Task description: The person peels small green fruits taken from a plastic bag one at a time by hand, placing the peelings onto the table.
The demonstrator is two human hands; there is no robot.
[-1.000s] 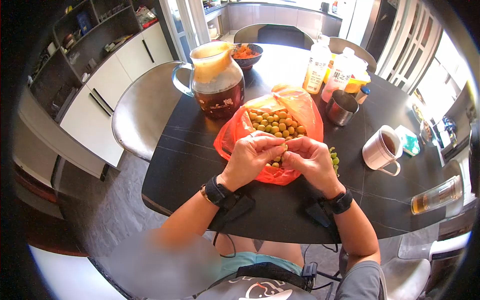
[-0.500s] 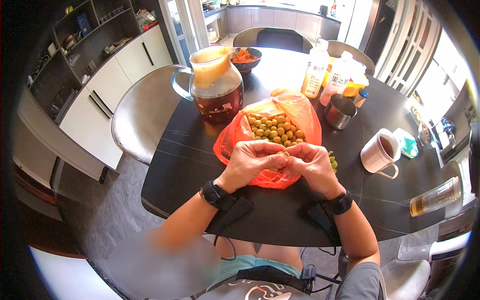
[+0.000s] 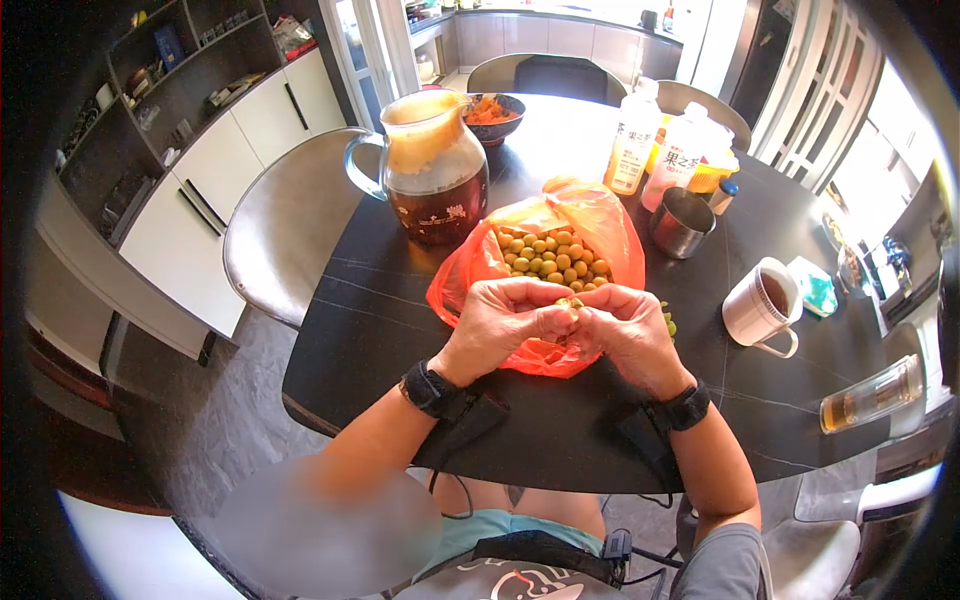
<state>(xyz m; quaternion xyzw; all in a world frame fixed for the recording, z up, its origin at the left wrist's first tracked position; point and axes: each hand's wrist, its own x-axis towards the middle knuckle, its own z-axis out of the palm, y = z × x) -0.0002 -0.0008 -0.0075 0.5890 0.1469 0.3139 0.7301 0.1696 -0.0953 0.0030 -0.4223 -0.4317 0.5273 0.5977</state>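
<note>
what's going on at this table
A person's left hand and right hand together pinch a small pale-green item, too small to identify surely, over the near part of an open orange plastic bag. The bag holds many round, green-brown fruits. A glass pitcher of dark liquid stands behind it, to the left.

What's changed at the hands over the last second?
Little: the view tilted slightly, so most things appear a bit lower. The left hand and right hand still pinch a small fruit by the red bag; nothing visibly let go. The jug and mug stayed put.
</note>
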